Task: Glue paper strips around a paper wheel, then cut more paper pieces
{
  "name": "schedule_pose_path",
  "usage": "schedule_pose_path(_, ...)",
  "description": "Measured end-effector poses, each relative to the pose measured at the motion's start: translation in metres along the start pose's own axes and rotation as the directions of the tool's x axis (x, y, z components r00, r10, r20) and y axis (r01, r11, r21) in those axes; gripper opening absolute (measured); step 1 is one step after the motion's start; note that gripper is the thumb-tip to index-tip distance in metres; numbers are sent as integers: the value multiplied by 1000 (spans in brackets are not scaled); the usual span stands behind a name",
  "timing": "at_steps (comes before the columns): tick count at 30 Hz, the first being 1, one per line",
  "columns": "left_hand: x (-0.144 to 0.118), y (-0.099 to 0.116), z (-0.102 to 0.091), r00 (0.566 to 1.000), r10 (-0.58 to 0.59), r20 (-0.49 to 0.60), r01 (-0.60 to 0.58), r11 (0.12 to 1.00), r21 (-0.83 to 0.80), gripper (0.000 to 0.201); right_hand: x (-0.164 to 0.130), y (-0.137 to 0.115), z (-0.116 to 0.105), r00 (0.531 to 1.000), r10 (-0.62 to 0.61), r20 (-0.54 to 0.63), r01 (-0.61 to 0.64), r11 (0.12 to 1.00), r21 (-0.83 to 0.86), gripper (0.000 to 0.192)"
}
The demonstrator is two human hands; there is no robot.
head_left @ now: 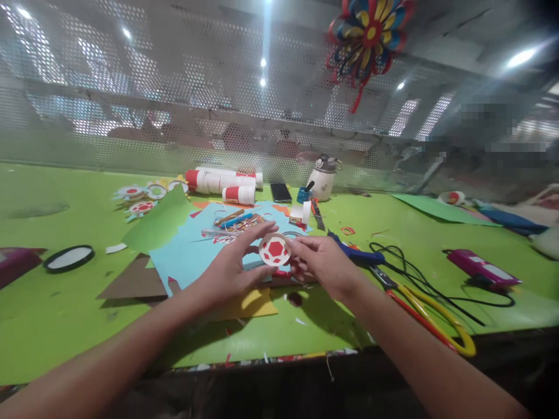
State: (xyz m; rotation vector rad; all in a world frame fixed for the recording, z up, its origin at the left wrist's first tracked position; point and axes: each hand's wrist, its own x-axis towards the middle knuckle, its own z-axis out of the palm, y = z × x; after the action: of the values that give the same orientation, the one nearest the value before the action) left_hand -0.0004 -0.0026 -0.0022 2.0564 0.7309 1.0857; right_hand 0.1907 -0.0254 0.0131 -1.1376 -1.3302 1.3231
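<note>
Both hands, left, right, pinching a red-and-white paper disc, its lower edge hidden by fingers

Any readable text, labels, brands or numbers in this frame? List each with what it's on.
None readable.
Paper disc held between left hand and right hand: red shapes on white, no lettering.
Red-and-white rolls: no print legible.
Phone: screen dark.
White jug: any marking too small to read.
Pink device: pale panel, blurred.
Background at upper right is pixelated.
</note>
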Motion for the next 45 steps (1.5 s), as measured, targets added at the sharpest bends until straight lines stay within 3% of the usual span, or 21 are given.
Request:
schedule_pose_path(5,4,-4,2,986,-168,-25,159,965,-210,65,6,10,6,1000,-19,5,19,991,131,32)
schedule_pose_path(7,4,-4,3,983,-180,-27,169,960,-224,65,6,12,7,1000,-22,2,21,986,167,30)
schedule_pose_path(14,-2,-10,7,989,-96,-111,109,987,115,59,0,13,10,997,7,76,-24,974,227,30)
schedule_pose_path(19,-3,-14,7,988,-88,-131,117,965,234,58,-2,15,10,995,4,104,-29,971,239,28)
schedule_pose_path(26,-3,-15,6,985,-60,-162,106,952,289,52,-1,17,5,998,-32,48,20,971,237,32)
schedule_pose_path(38,-6,-1,3,996,35,-86,0,926,377,53,-4,16,8,998,-45,33,39,988,150,29)
schedule_pose_path(45,-3,0,5,996,-55,-65,72,951,301,47,-3,12,6,998,-56,-28,59,991,121,34)
